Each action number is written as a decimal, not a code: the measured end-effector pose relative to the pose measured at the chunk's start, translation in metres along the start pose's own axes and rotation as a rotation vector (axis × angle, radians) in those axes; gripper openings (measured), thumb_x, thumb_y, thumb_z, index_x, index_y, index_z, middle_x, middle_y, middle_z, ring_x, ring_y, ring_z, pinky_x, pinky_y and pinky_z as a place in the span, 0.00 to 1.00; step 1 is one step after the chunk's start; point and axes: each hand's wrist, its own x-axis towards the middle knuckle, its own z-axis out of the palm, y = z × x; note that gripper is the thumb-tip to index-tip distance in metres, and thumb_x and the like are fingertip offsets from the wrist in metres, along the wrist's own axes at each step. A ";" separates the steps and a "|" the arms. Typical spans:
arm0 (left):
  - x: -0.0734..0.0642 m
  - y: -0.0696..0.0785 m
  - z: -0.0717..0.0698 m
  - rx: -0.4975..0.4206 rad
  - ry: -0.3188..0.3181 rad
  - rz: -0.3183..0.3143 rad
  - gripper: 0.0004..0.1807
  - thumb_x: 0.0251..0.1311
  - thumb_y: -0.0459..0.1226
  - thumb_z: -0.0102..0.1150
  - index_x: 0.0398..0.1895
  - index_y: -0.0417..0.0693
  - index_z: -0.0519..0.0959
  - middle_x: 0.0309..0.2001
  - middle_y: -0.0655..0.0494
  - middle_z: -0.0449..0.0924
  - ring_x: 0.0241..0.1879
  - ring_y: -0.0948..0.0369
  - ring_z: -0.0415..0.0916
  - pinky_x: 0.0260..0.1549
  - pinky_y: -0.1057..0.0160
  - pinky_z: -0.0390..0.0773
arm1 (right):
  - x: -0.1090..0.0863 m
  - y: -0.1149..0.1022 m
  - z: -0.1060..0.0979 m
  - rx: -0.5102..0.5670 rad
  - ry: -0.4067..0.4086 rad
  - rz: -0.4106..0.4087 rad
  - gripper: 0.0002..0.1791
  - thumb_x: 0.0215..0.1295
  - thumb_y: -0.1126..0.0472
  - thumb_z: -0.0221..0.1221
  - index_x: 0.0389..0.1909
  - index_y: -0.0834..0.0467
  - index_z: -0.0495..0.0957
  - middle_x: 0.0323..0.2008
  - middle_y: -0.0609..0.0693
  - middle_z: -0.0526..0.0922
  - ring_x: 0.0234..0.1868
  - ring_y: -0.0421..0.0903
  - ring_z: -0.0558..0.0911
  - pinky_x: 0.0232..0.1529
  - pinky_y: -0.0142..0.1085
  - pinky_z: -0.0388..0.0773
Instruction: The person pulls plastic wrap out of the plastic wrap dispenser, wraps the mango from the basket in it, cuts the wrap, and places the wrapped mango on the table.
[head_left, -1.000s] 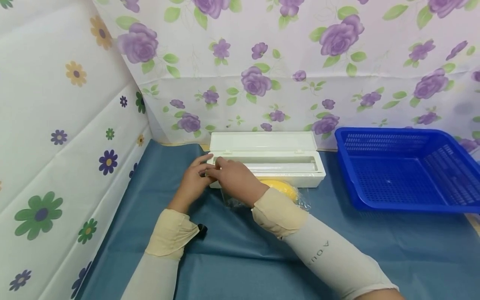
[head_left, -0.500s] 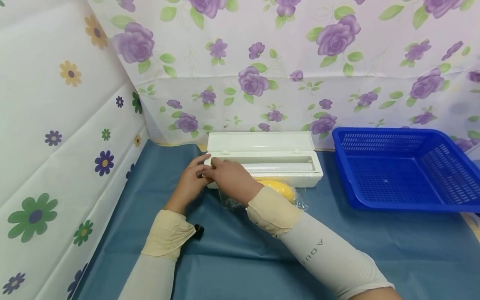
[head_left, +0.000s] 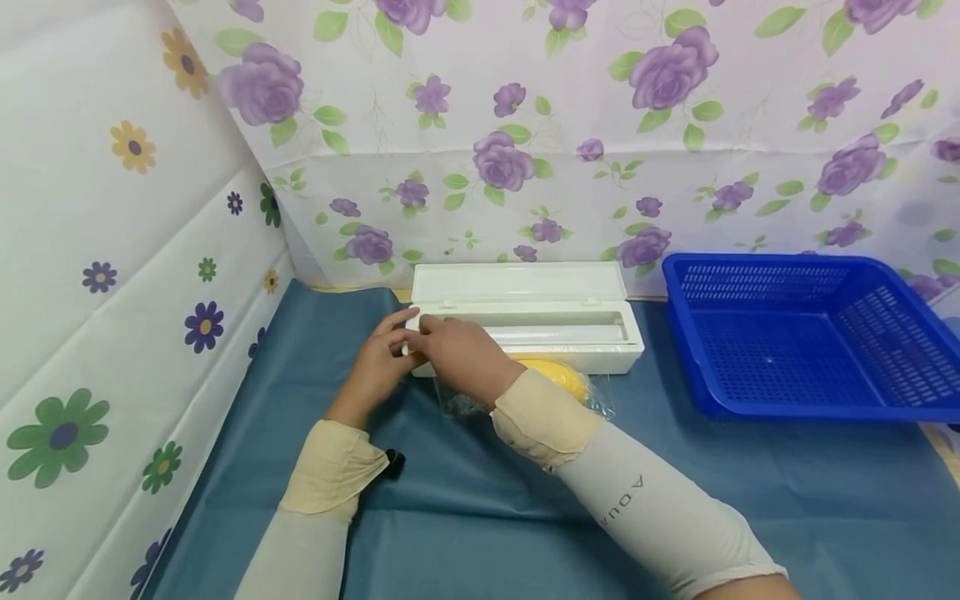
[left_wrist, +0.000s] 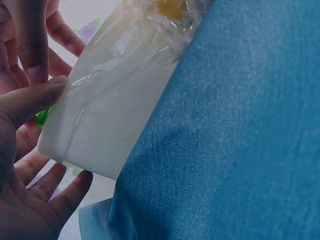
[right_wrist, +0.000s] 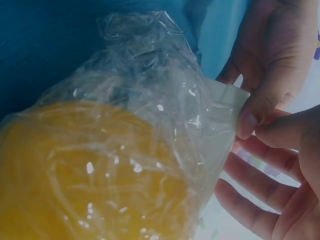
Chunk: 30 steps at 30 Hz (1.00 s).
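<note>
A long white cling film dispenser (head_left: pixel 555 361) stands by the back wall, its lid (head_left: pixel 517 282) raised behind it. A white roll (head_left: pixel 555 334) lies in its slot. My left hand (head_left: pixel 377 367) holds the dispenser's left end, thumb on the front upper edge, fingers around the end. Over that same corner bends my right hand (head_left: pixel 465 354), its thumb tip meeting the left thumb in the right wrist view. What its fingertips hold is hidden. A small green piece (left_wrist: pixel 42 119) shows beside the fingers. Crumpled clear film (right_wrist: pixel 165 65) covers a yellow rounded thing (head_left: pixel 558 379) before the dispenser.
A blue perforated basket (head_left: pixel 750 410) stands to the right. Teal cloth (head_left: pixel 450 542) covers the table. Flowered sheets hang behind and on the left, the back sheet (head_left: pixel 450 125) close behind the raised lid.
The head view has shifted slightly, so everything sits a little farther left in it. Both hands stay at the dispenser's left corner with hardly any visible motion.
</note>
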 end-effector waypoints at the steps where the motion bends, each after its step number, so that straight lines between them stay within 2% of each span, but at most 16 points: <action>1: 0.000 0.000 0.000 0.004 -0.001 0.002 0.11 0.67 0.37 0.63 0.48 0.41 0.85 0.78 0.58 0.58 0.79 0.49 0.51 0.68 0.42 0.69 | 0.000 0.000 0.000 0.002 0.001 -0.004 0.17 0.76 0.59 0.56 0.62 0.47 0.79 0.47 0.50 0.81 0.34 0.44 0.82 0.33 0.35 0.81; 11: -0.002 0.003 -0.001 0.035 -0.008 0.033 0.11 0.68 0.36 0.63 0.48 0.40 0.85 0.78 0.55 0.57 0.78 0.47 0.55 0.65 0.42 0.72 | 0.003 0.004 -0.004 0.048 -0.023 -0.027 0.13 0.76 0.62 0.55 0.54 0.49 0.82 0.43 0.50 0.80 0.32 0.44 0.82 0.36 0.34 0.79; 24: -0.002 0.003 -0.001 0.033 -0.021 0.038 0.11 0.67 0.37 0.64 0.48 0.39 0.85 0.78 0.55 0.57 0.79 0.47 0.53 0.67 0.42 0.71 | 0.005 0.007 -0.006 0.026 -0.038 -0.046 0.18 0.76 0.63 0.55 0.62 0.48 0.79 0.45 0.51 0.81 0.34 0.44 0.83 0.39 0.34 0.81; 30: -0.003 0.004 -0.001 0.054 -0.024 0.026 0.12 0.67 0.38 0.64 0.48 0.41 0.85 0.78 0.56 0.57 0.79 0.48 0.53 0.68 0.41 0.69 | 0.004 0.009 -0.005 0.047 -0.018 -0.059 0.18 0.76 0.63 0.56 0.62 0.48 0.80 0.45 0.51 0.81 0.34 0.44 0.83 0.38 0.34 0.81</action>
